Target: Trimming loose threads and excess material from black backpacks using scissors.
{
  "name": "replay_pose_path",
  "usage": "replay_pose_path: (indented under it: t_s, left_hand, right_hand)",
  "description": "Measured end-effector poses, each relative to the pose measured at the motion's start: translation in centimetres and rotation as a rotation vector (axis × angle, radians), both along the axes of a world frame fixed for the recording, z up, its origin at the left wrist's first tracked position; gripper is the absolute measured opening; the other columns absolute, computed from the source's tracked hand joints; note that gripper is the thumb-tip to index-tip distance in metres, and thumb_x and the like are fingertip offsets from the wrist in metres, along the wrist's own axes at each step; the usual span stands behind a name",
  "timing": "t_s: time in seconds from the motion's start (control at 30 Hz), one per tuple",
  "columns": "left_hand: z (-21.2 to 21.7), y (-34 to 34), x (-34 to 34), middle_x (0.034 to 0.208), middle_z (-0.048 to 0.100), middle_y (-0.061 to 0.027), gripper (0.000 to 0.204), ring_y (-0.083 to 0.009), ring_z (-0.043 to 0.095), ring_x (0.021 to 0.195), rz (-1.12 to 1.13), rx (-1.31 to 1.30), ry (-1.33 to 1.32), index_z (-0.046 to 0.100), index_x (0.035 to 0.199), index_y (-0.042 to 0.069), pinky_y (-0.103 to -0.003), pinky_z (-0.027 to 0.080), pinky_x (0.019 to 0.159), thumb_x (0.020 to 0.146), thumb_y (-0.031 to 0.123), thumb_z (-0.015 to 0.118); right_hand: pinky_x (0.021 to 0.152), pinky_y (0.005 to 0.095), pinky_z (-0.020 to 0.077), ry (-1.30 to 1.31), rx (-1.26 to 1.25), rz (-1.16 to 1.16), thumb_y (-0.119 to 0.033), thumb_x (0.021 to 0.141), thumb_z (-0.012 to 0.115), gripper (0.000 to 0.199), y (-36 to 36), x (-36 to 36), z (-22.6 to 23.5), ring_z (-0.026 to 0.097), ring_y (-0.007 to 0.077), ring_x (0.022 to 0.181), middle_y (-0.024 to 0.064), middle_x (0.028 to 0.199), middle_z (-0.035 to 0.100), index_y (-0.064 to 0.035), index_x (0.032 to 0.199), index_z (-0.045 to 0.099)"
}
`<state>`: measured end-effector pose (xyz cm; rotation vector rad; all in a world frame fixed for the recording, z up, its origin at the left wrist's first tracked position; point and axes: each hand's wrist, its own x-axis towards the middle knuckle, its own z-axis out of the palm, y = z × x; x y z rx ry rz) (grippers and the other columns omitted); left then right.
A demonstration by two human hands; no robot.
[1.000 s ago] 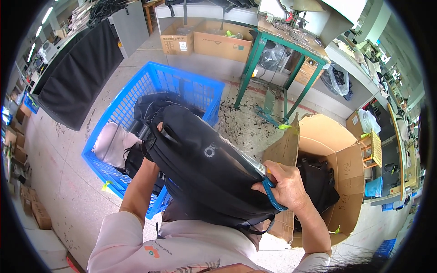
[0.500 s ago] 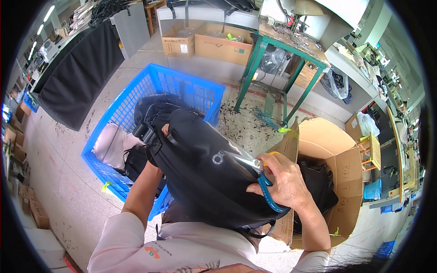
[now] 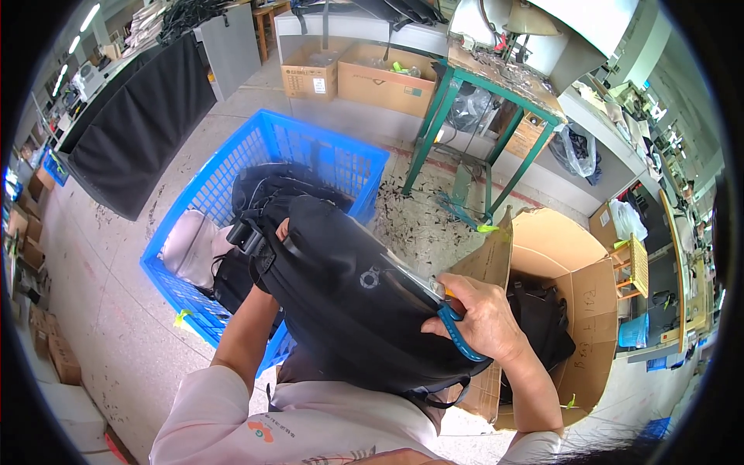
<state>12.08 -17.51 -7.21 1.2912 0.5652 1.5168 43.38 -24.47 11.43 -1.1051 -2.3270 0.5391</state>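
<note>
A black bag, seemingly a backpack [image 3: 333, 287], lies across my lap, with a small round light mark on its side. My left hand [image 3: 283, 229] is mostly hidden behind its upper left end; a fingertip shows by the strap and black buckle [image 3: 246, 236], and the hand grips the bag there. My right hand [image 3: 488, 318] is closed round a pair of scissors [image 3: 459, 335] with blue handles, over the bag's right side. Little of the blades shows; they point left along a pale strip on the bag's upper edge.
Before me stands a blue plastic crate [image 3: 329, 159] with black bags and a pale pink piece [image 3: 190, 248]. At my right is an open cardboard box [image 3: 593, 325] holding black bags. A green-legged table [image 3: 422, 132] stands farther off, dark scraps littering the floor [image 3: 403, 225].
The scissors have turned, so their silver blades, plain to see before, now barely show. My right hand stays near the same spot on the bag. The whole view has shifted slightly.
</note>
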Motion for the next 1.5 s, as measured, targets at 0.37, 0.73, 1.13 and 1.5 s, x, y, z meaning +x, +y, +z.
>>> replay_pose_path:
  t_s: [0.37,0.73,1.13,1.5]
  left_hand:
    - [0.2,-0.1,0.6,0.115,0.052,-0.0090,0.037,-0.0218,0.050,0.104,-0.063,-0.025,-0.075,0.043,0.122,0.006,-0.035,0.042,0.089,0.093,0.028,0.039]
    - [0.2,-0.7,0.5,0.115,0.052,-0.0089,0.037,-0.0217,0.050,0.104,-0.112,-0.027,-0.149,0.043,0.122,0.006,-0.035,0.042,0.089,0.092,0.028,0.040]
    - [0.8,-0.4,0.6,0.115,0.052,-0.0088,0.036,-0.0216,0.050,0.103,-0.167,-0.027,-0.212,0.044,0.121,0.006,-0.035,0.042,0.089,0.092,0.028,0.040]
    - [0.4,-2.5,-0.2,0.115,0.052,-0.0088,0.036,-0.0214,0.051,0.103,-0.228,-0.052,-0.288,0.044,0.120,0.006,-0.035,0.042,0.088,0.092,0.028,0.041]
  right_hand:
    - [0.054,0.0336,0.0476,-0.056,0.042,-0.033,-0.031,0.060,0.080,0.056,0.0,-0.4,-0.5,0.058,0.0271,0.057,0.0133,0.069,0.055,-0.0011,0.098,0.051]
    - [0.053,0.0349,0.0467,0.009,-0.008,-0.015,-0.029,0.062,0.079,0.050,0.4,-1.1,-0.4,0.057,0.0290,0.056,0.0129,0.065,0.054,-0.0013,0.094,0.052]
    - [0.054,0.0391,0.0472,-0.026,-0.015,-0.061,-0.032,0.060,0.079,0.048,0.3,-1.9,0.4,0.058,0.0307,0.061,0.0118,0.065,0.054,-0.0028,0.086,0.051]
    - [0.057,0.0331,0.0480,-0.090,0.027,-0.093,-0.033,0.057,0.081,0.064,0.1,-2.2,0.5,0.058,0.0242,0.061,0.0108,0.071,0.053,-0.0028,0.103,0.050]
